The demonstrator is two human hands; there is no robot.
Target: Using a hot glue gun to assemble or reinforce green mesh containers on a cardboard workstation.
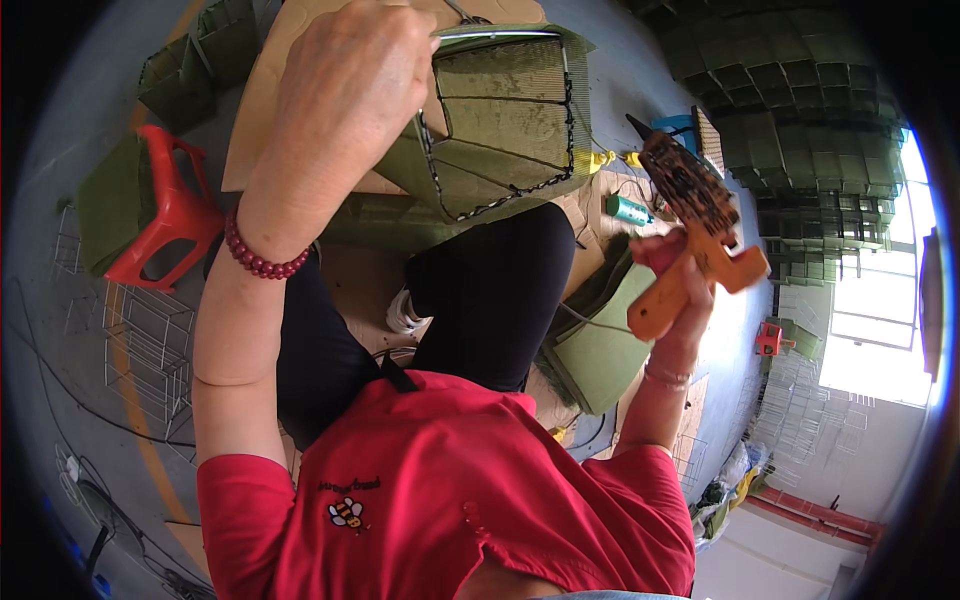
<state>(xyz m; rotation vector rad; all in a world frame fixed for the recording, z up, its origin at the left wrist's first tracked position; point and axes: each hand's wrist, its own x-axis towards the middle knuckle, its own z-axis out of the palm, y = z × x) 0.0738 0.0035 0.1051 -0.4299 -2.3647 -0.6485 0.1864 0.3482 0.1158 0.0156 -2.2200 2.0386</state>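
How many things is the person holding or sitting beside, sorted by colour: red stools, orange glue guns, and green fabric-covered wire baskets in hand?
Red stools: 1
Orange glue guns, held in right hand: 1
Green fabric-covered wire baskets, held by left hand: 1
Total: 3

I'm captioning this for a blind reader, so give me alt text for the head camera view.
Seen from above, a seated person in a red shirt grips the rim of a green fabric-covered wire basket with the left hand and holds up a worn orange glue gun in the right hand. A red plastic stool, bare wire frames and stacked green baskets surround them.
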